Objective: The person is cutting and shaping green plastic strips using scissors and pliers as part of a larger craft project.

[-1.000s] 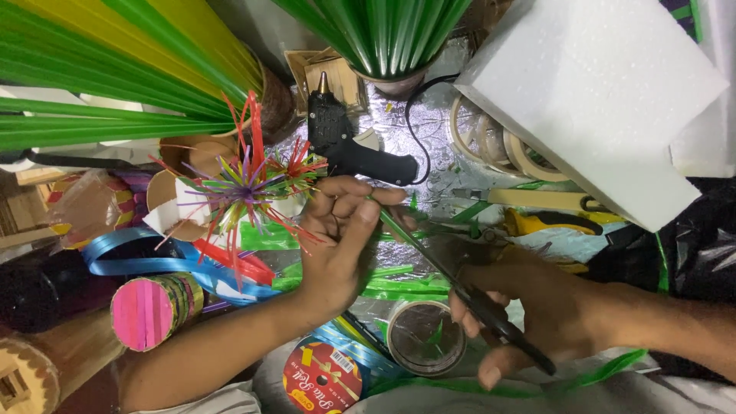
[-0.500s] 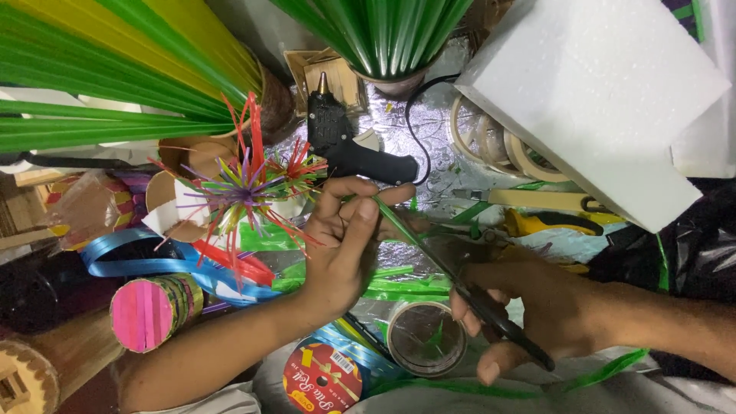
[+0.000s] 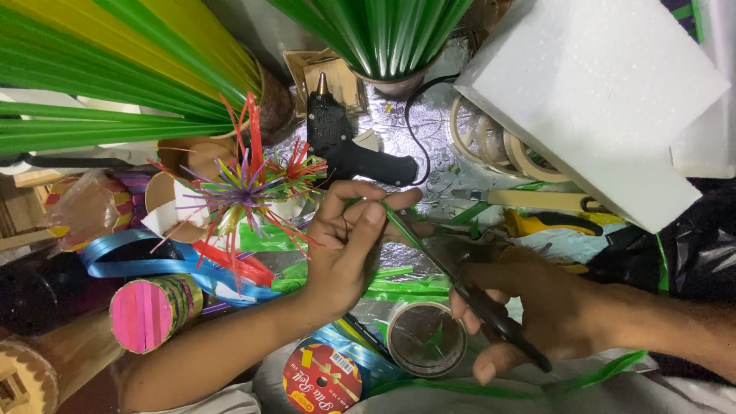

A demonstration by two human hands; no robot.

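My left hand point(image 3: 345, 245) pinches the thin green plastic strip point(image 3: 399, 226) at its upper end, just below the black glue gun point(image 3: 349, 149). My right hand point(image 3: 529, 314) is closed through the handles of the black-handled scissors point(image 3: 468, 287), blades lying along the strip and pointing at my left fingertips point(image 3: 373, 215). Risk here, I'd say: blades that close to my thumb could nick it, or the slippery strip could twist and cut crooked.
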